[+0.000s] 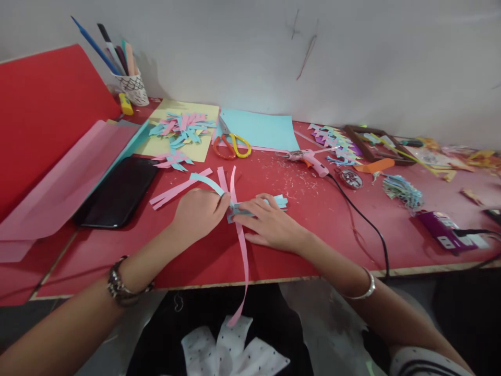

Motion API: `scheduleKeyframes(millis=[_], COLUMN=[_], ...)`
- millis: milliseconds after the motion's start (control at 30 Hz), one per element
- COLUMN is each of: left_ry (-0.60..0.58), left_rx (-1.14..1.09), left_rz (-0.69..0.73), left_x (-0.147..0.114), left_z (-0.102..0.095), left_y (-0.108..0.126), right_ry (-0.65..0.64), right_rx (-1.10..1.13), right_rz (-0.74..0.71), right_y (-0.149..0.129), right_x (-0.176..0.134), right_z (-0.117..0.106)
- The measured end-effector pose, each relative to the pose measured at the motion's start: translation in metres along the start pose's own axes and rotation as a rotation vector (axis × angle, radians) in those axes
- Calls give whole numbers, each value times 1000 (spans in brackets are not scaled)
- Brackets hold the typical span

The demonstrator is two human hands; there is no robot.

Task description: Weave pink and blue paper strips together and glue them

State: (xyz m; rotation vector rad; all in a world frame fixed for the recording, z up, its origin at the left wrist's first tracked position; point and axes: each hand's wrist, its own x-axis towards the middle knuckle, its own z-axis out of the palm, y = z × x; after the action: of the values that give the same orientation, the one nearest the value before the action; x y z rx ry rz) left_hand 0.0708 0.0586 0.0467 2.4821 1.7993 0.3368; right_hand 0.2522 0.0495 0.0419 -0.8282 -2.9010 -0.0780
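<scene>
My left hand (201, 213) is closed, with thumb and finger pinching a light blue paper strip (207, 180) where strips cross. My right hand (271, 223) lies with fingers spread over a stack of light blue strips (282, 202), fingertips touching the crossing. From under the fingers a long pink paper strip (243, 256) runs down over the table edge toward my lap; its upper part stands up beyond the hands. Beside my left hand lie further pink strips (171, 194). What the fingertips cover at the crossing is hidden.
Yellow-and-red-handled scissors (233, 147) rest by light blue sheets (262, 130). A pink glue gun (309, 161) trails a black cord (364, 224). Cut strips (183, 128) are piled on a yellow sheet (205, 117). A black phone-like slab (119, 196) lies left; a purple socket box (442, 230) sits right.
</scene>
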Motion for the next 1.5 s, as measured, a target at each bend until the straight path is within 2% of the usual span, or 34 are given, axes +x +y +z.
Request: scheduleKeyframes(millis=[167, 267, 400, 533, 700, 767, 900, 1033, 1233, 1400, 1500], left_ry=[-33, -44, -1, 28, 77, 71, 25, -32, -33, -121, -137], left_rx=[-54, -35, 46, 215, 267, 203, -2, -39, 5, -71, -120], left_rz=[-15, 67, 156, 247, 304, 276, 112, -9, -6, -101, -113], left_x=[1, 1, -1, -2, -2, -2, 0, 2, 3, 3, 4], left_z=[2, 7, 14, 13, 10, 9, 10, 11, 10, 4, 2], left_y=[-4, -9, -14, -15, -14, -14, -12, -9, -8, -7, -7], right_ry=[75, 69, 57, 73, 79, 87, 71, 87, 98, 93, 67], right_rx=[-33, 119, 409, 660, 705, 676, 642, 692, 729, 774, 798], right_rz=[-17, 47, 204, 249, 351, 389, 426, 456, 416, 371, 398], right_y=[-2, 3, 12, 19, 18, 16, 13, 13, 16, 21, 22], right_x=[5, 5, 10, 18, 23, 24, 26, 26, 23, 21, 21], right_z=[7, 10, 11, 12, 14, 14, 14, 14, 17, 18, 15])
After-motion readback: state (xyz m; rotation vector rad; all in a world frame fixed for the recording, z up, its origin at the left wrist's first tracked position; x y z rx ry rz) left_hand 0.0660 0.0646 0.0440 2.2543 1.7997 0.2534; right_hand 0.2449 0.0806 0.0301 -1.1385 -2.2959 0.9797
